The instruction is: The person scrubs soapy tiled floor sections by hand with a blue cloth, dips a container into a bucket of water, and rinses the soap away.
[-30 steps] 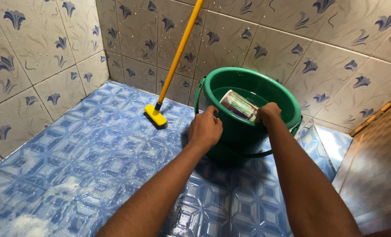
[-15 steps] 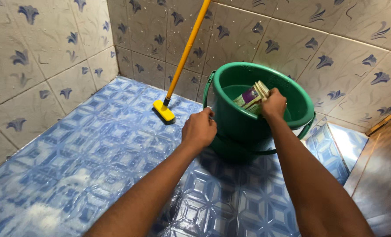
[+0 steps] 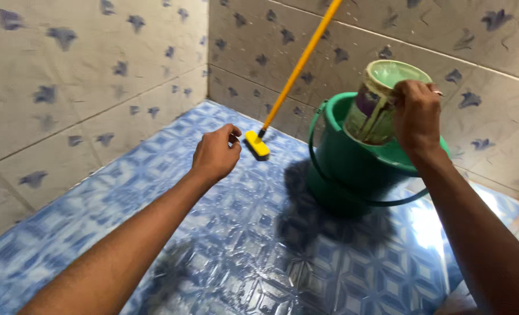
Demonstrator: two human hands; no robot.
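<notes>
My right hand (image 3: 417,114) grips a pale plastic scoop cup (image 3: 382,99) with a coloured label, lifted above the rim of the green bucket (image 3: 353,157). The cup is tilted, its open mouth facing up and toward me. My left hand (image 3: 216,153) hangs over the wet blue tiled floor (image 3: 224,245), fingers loosely curled, holding nothing, left of the bucket. A yellow brush head (image 3: 257,144) on a long yellow pole (image 3: 300,64) rests on the floor just beyond my left hand.
Grey patterned wall tiles (image 3: 84,87) close off the left and back sides. The bucket stands near the back wall, its dark handle (image 3: 376,201) hanging down in front. A bright wet patch shows on the floor at right.
My right hand has lifted the cup out of the bucket to above its rim. My left hand has left the bucket's rim and moved left over the floor. The view has shifted.
</notes>
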